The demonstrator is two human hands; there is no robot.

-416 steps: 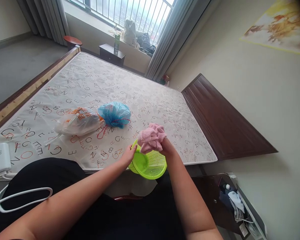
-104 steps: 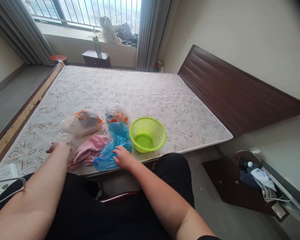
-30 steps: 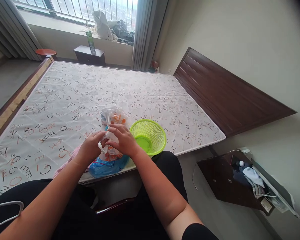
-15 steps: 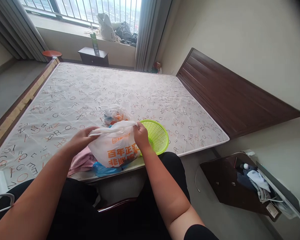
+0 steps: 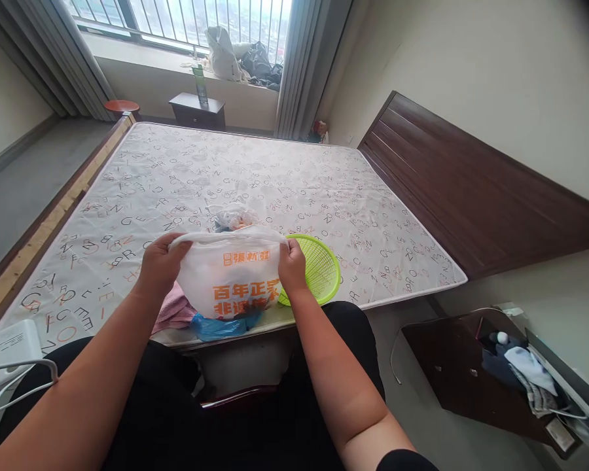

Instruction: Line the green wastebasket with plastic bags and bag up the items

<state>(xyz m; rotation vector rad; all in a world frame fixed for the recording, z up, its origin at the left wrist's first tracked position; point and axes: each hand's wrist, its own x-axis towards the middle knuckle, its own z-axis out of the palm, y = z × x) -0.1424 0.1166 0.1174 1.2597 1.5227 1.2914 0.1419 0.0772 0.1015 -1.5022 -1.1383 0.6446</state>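
A white plastic bag (image 5: 240,271) with orange printed characters is stretched between my two hands above the mattress edge. My left hand (image 5: 163,261) pinches its upper left corner, and my right hand (image 5: 292,263) grips the upper right corner. Just beyond my right hand sits a lime-green mesh basket (image 5: 321,271), partly covered by that hand. Under the bag lies a blue plastic bag (image 5: 220,328). A pink towel-like cloth (image 5: 174,311) shows beside my left wrist. Behind the held bag rests another crumpled, see-through plastic bag (image 5: 233,216).
The letter-patterned mattress (image 5: 255,170) stretches ahead to a dark headboard (image 5: 471,176). At right, a dark nightstand (image 5: 451,366) carries clothes. A white device (image 5: 17,347) with a cable is by my left arm. A far nightstand (image 5: 199,108) holds a green glass.
My hands have moved apart, pulling the white bag's top edge wide and straight, so more of its print faces me. The view has shifted slightly left.
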